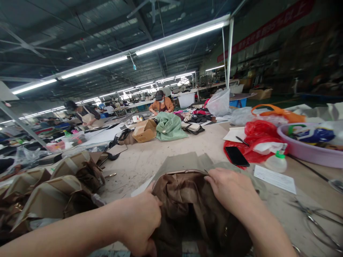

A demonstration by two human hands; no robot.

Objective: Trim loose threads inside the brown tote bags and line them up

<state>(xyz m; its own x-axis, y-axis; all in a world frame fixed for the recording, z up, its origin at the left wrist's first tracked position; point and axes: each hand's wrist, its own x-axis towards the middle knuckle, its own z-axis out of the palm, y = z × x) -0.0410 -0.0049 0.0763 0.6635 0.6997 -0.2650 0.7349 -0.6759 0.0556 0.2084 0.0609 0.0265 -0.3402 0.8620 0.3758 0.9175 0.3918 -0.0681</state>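
A brown fabric bag lining (184, 189) bulges open toward me at the table's front, its pale-edged rim arching at the top. My left hand (142, 217) is closed on the left side of that rim, fingers curled with the thumb side at the edge. On the upper right of the rim my right hand (227, 182) grips the edge between thumb and fingers. Beyond the bag, a grey-green sheet (182, 162) lies on the table. The lower part of the bag drops out of the frame.
Several unfinished beige-and-brown bags (56, 192) stand at left. At right lie scissors (313, 217), a paper slip (275, 178), a small bottle (277, 162), a phone (237, 156), a red plastic bag (258, 134) and a purple basin (308, 151). Co-workers (162, 103) sit farther back.
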